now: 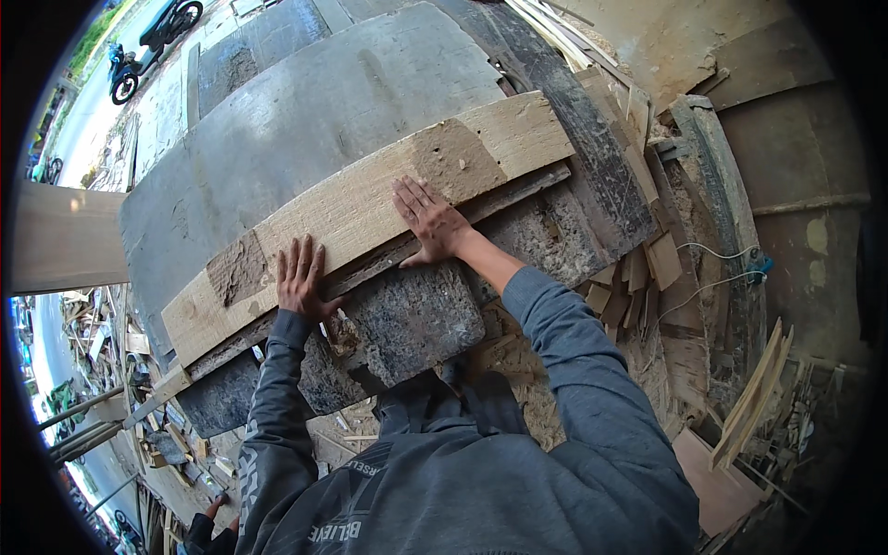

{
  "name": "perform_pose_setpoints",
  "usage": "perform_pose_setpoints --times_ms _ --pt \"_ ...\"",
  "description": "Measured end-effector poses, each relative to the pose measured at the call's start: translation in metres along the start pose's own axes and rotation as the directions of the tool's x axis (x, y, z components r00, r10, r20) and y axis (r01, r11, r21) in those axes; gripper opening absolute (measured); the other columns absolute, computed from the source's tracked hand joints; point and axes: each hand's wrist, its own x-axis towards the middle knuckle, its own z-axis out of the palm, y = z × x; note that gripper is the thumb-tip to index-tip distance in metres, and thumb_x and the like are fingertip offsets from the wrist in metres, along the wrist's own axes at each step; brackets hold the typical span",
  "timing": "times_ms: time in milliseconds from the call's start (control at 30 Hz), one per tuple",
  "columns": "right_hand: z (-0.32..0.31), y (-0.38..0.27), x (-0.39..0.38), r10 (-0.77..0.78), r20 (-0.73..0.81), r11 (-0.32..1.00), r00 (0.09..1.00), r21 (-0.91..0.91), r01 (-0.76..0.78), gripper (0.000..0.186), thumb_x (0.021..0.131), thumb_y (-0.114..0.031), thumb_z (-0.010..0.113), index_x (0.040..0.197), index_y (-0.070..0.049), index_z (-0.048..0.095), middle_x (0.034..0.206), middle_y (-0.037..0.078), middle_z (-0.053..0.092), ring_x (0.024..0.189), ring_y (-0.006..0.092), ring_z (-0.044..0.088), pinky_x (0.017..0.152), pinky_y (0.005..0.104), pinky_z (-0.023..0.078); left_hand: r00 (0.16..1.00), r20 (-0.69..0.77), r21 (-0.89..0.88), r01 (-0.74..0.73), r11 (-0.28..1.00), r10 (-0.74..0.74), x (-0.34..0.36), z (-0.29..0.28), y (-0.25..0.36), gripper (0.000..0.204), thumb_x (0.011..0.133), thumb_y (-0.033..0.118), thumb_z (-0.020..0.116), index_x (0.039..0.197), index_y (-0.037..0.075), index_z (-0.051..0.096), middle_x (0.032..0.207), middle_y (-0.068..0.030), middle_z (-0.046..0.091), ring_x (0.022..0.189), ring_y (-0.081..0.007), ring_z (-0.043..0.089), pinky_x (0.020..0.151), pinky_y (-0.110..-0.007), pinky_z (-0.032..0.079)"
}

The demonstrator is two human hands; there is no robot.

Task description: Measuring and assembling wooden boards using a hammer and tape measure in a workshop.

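A long pale wooden plank (356,208) lies aslant across a worn grey metal-topped bench (277,120). Two darker brown patches mark its face, one toward each end. My left hand (303,280) rests on the plank's near edge left of the middle, fingers spread and thumb pointing right. Farther right, my right hand (432,225) lies flat on the plank, with its fingers stretched out and its thumb by the near edge. Neither hand grasps anything. Beneath the near edge runs a narrow, dirty ledge (379,262), and a dark, crusted slab (416,319) sits in front of it.
Scrap wood (643,268) is heaped along the bench's right side. Pale wooden strips (754,398) lean at the far right. More offcuts (185,444) litter the ground at lower left, where another person's hand (216,505) shows. A motorbike (153,46) stands at the upper left.
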Motion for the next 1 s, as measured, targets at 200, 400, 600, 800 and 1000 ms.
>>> perform_pose_setpoints --times_ms 200,400,600,800,1000 --pt "0.0002 -0.0009 0.0012 -0.005 -0.013 1.0 1.0 -0.015 0.005 0.133 0.071 -0.084 0.065 0.153 0.014 0.028 0.165 0.032 0.019 0.155 0.0463 0.017 0.128 0.0531 0.014 1.0 0.015 0.002 0.005 1.0 -0.005 -0.0015 -0.0019 0.001 0.116 0.062 0.052 0.09 0.157 0.008 0.04 0.166 -0.0204 0.029 0.156 -0.0408 0.022 0.126 -0.059 0.011" --pt "0.0026 0.0008 -0.0001 -0.004 -0.017 1.0 1.0 -0.011 0.004 0.133 0.071 -0.085 0.064 0.153 0.013 0.028 0.165 0.031 0.019 0.155 0.0459 0.017 0.128 0.053 0.013 0.999 0.024 -0.005 0.021 1.0 -0.021 0.0006 -0.0042 0.0049 0.117 0.062 0.053 0.09 0.157 0.007 0.04 0.167 -0.0203 0.029 0.156 -0.0404 0.021 0.126 -0.059 0.01" --pt "0.0017 0.0002 0.0002 0.001 0.026 0.998 1.0 -0.063 0.001 0.131 0.074 -0.087 0.058 0.154 0.012 0.029 0.166 0.03 0.019 0.155 0.0451 0.015 0.128 0.053 0.01 0.999 0.035 0.012 0.023 1.0 -0.023 -0.0004 -0.0009 0.0028 0.117 0.063 0.054 0.088 0.157 0.007 0.039 0.166 -0.0203 0.029 0.156 -0.0402 0.022 0.126 -0.059 0.01" --pt "0.0051 0.0019 0.0005 0.001 -0.011 0.999 1.0 -0.043 -0.001 0.131 0.072 -0.087 0.061 0.153 0.012 0.031 0.165 0.029 0.022 0.154 0.045 0.019 0.127 0.0529 0.012 1.0 0.014 0.024 0.009 1.0 -0.01 -0.0018 0.0046 0.0005 0.116 0.063 0.054 0.088 0.157 0.007 0.039 0.167 -0.0203 0.029 0.156 -0.0403 0.022 0.126 -0.059 0.01" --pt "0.0084 0.0023 -0.0001 0.0 -0.029 0.998 1.0 -0.059 -0.002 0.13 0.072 -0.086 0.063 0.153 0.011 0.033 0.165 0.029 0.023 0.154 0.0447 0.02 0.127 0.0529 0.012 1.0 0.008 0.024 0.008 1.0 -0.008 -0.0016 0.005 0.0017 0.116 0.063 0.053 0.088 0.158 0.007 0.039 0.166 -0.0203 0.029 0.156 -0.0402 0.022 0.126 -0.059 0.011"
